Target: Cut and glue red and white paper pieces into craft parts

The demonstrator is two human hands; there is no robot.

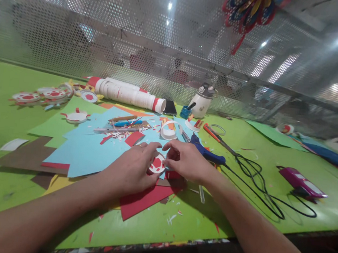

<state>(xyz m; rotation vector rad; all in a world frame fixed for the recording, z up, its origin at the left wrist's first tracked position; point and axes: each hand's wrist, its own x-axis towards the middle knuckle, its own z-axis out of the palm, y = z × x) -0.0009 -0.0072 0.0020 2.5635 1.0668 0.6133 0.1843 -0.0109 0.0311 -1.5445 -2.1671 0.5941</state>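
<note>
A small round white paper disc (pixel 157 164) with red patches on its face sits between my two hands, above the stacked paper. My left hand (pixel 136 164) grips its left side, thumb below and fingers above. At the right rim, my right hand (pixel 187 160) has its fingers curled in and touching the disc; some of those fingertips are hidden. Under the hands lie light blue paper (pixel 89 156) and a red sheet (pixel 145 202). A blue glue gun (pixel 207 150) rests just beyond my right hand. A white paper ring (pixel 168 130) stands behind the disc.
Finished-looking red-and-white discs (pixel 27 98) lie at the left. Behind are a long white paper roll (pixel 127 94), a blue jar (pixel 185 111) and a white bottle (pixel 202 102). Black cables (pixel 252 179) and a purple device (pixel 302 184) lie right. A perforated metal screen (pixel 76 32) bounds the table.
</note>
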